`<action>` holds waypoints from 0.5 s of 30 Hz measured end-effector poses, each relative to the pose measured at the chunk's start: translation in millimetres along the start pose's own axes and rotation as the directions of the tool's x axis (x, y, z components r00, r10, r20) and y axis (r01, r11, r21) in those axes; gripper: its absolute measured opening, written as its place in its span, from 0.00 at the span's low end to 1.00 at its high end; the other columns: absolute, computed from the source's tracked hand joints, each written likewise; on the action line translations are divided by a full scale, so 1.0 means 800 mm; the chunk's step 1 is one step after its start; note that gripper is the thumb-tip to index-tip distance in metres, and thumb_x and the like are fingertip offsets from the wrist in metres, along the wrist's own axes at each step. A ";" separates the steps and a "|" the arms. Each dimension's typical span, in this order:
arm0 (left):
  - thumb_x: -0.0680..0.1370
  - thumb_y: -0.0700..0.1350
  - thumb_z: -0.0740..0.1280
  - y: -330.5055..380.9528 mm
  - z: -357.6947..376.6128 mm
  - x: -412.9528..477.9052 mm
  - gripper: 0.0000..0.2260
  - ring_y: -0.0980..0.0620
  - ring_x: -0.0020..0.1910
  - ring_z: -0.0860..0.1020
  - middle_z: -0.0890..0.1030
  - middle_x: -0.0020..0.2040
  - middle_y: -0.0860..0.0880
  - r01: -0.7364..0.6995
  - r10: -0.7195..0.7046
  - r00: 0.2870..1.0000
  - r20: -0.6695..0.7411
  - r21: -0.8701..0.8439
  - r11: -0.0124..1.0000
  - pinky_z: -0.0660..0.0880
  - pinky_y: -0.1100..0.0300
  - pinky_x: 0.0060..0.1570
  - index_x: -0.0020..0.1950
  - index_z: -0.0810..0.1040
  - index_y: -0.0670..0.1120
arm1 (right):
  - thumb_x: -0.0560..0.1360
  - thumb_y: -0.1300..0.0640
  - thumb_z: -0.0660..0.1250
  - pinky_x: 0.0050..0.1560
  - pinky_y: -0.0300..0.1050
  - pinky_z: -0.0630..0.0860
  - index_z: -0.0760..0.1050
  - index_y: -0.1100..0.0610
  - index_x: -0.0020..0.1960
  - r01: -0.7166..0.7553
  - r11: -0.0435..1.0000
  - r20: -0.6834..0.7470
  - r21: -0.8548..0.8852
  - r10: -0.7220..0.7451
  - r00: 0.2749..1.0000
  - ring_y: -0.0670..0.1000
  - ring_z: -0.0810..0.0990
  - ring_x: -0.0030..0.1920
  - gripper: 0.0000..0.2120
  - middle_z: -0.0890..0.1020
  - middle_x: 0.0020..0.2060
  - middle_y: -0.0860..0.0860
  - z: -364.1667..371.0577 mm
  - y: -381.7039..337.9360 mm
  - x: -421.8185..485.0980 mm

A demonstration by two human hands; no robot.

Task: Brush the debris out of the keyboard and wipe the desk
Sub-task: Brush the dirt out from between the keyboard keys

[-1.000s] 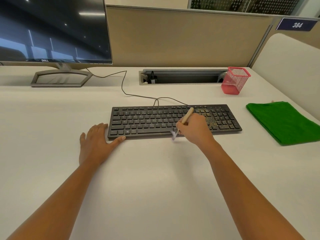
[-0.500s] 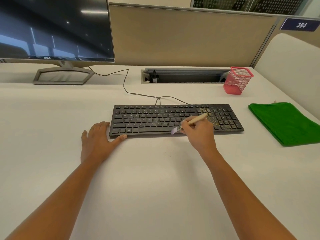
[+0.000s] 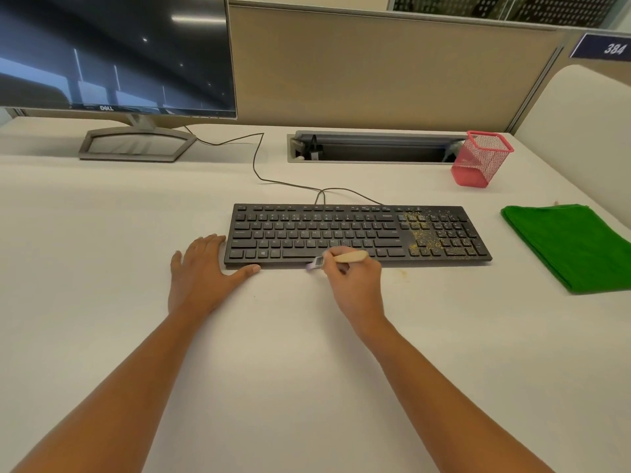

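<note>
— Head view, left to right: what do you note?
— Left hand (image 3: 201,268) lies flat and open on the desk (image 3: 102,233), thumb touching the keyboard (image 3: 358,233) at its front left corner.
— And the right?
— Right hand (image 3: 355,285) is clamped on a brush (image 3: 338,259), bristles at the keyboard's front edge. Yellow debris (image 3: 423,238) covers the right-side keys. A green cloth (image 3: 570,247) lies further right.

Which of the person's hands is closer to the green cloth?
Right. The right hand holds the brush at the keyboard's front edge, nearer the green cloth; the left hand rests at the keyboard's far-left corner.
</note>
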State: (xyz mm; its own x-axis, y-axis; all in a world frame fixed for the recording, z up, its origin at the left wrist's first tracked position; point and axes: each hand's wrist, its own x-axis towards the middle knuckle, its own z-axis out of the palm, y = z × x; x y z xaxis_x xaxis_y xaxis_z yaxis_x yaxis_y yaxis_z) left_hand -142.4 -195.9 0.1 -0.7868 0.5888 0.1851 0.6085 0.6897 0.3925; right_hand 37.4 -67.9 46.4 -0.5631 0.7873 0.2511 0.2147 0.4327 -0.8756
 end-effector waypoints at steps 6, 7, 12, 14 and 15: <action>0.70 0.66 0.66 0.001 -0.001 -0.001 0.36 0.51 0.73 0.60 0.67 0.72 0.48 -0.003 0.003 1.000 -0.012 -0.005 1.000 0.51 0.46 0.72 0.71 0.66 0.46 | 0.76 0.62 0.66 0.33 0.34 0.67 0.82 0.61 0.43 0.010 0.996 0.071 0.086 -0.016 0.997 0.42 0.71 0.29 0.07 0.75 0.28 0.42 0.021 0.004 -0.008; 0.70 0.66 0.66 0.001 -0.002 -0.001 0.36 0.51 0.73 0.60 0.67 0.72 0.48 -0.003 0.003 1.000 -0.009 -0.005 1.000 0.51 0.46 0.72 0.71 0.66 0.46 | 0.76 0.62 0.66 0.35 0.37 0.70 0.82 0.61 0.44 -0.004 0.995 0.073 0.100 -0.004 0.997 0.42 0.72 0.30 0.06 0.76 0.29 0.42 0.021 0.006 -0.009; 0.70 0.67 0.65 0.000 -0.001 0.000 0.37 0.51 0.73 0.60 0.67 0.72 0.49 -0.003 0.003 1.000 -0.008 -0.007 1.000 0.51 0.46 0.73 0.71 0.66 0.46 | 0.75 0.63 0.67 0.33 0.27 0.69 0.81 0.63 0.45 0.006 0.996 -0.135 0.084 0.006 0.991 0.37 0.76 0.30 0.05 0.76 0.27 0.38 -0.001 0.018 -0.008; 0.70 0.67 0.65 -0.001 -0.001 0.000 0.37 0.51 0.73 0.60 0.67 0.72 0.49 -0.005 0.005 1.000 -0.011 -0.004 1.000 0.51 0.46 0.72 0.71 0.66 0.46 | 0.74 0.64 0.67 0.35 0.25 0.72 0.81 0.64 0.44 0.007 0.997 -0.252 0.074 0.012 0.968 0.40 0.77 0.30 0.04 0.79 0.31 0.45 -0.012 0.023 -0.006; 0.70 0.67 0.65 -0.001 -0.001 0.000 0.37 0.51 0.73 0.60 0.68 0.72 0.49 -0.007 0.007 1.000 -0.012 -0.003 1.000 0.52 0.46 0.72 0.71 0.66 0.46 | 0.74 0.64 0.67 0.34 0.25 0.73 0.80 0.63 0.43 -0.003 0.998 -0.285 0.069 0.023 0.958 0.41 0.77 0.30 0.04 0.79 0.32 0.48 -0.016 0.027 -0.005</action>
State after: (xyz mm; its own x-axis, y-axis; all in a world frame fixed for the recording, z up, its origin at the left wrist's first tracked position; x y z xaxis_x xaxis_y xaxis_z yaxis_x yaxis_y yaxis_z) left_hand -142.6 -196.7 0.1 -0.7838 0.5885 0.1982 0.6135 0.6844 0.3941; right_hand 54.1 -56.2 32.0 -0.3068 0.8896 0.3383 0.1612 0.3989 -0.9027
